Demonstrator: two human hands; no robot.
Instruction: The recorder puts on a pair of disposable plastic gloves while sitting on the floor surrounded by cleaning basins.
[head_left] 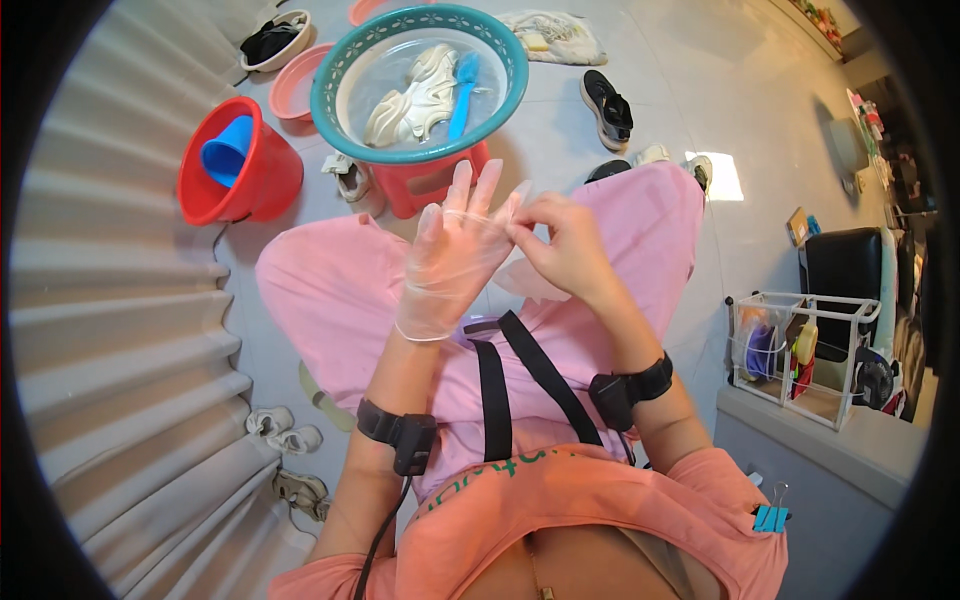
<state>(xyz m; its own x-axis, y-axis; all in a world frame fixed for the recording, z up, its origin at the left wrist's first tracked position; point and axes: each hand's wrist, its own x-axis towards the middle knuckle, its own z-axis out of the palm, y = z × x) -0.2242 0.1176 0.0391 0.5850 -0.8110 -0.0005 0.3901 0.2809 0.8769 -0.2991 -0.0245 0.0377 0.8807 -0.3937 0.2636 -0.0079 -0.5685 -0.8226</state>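
A: What takes up the most room?

B: The pale curtain (130, 330), hanging in folds all down the left side. Next comes the light tiled floor (690, 110)

A: And after that?

B: The person's pink trousers (330, 270), knees spread wide. Ahead of them is a teal-rimmed basin (510, 85), sitting on a red stool (405, 195). A red bucket (272, 178) stands to the left of the basin, near the curtain

A: Any shoes?

B: White shoes (430, 95) lie inside the basin, and a black shoe (607, 110) is on the floor to its right

A: What about the hands?

B: The left hand (460, 240) is raised between the knees, fingers apart and pointing away from the body, holding nothing. It wears a clear glove (428, 305), whose edge circles the wrist

A: And the other one?

B: The right hand (562, 240) is bare, thumb and finger pinching the glove's thin plastic at the right side of the left hand

A: What's smaller than that?

B: A blue cup (230, 148), tilted inside the bucket, then a slim blue brush (463, 98) beside the white shoes. Smallest is a blue clip (771, 518) on the person's right sleeve
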